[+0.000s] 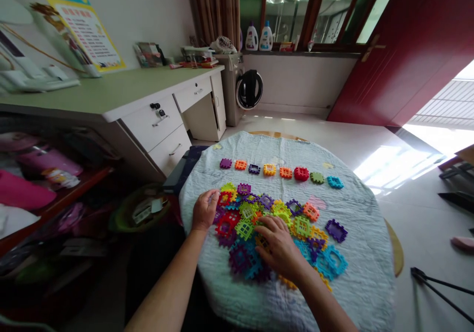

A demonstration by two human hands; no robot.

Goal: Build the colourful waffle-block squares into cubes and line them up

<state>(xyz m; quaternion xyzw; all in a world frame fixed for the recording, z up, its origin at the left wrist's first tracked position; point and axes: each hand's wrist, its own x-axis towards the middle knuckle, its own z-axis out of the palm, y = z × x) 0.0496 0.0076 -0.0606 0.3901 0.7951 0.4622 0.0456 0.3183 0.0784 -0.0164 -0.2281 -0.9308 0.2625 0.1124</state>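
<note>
A heap of colourful plastic building blocks, flat squares with notched edges and windowed or hollow middles, lies on a round table. My left hand rests at the heap's left edge, beside red and purple blocks, loosely curved with no block visible in it. Over the middle of the heap, my right hand reaches with fingers spread, touching blocks near an orange one and a green one. Its fingertips partly cover what lies beneath. Behind the heap runs a spaced row of blocks, from a purple one to a blue one.
A pale blue cloth covers the table. To the left stand a desk with drawers and a cluttered shelf. A washing machine is at the back, a red door at the right. Black tripod legs stand on the floor.
</note>
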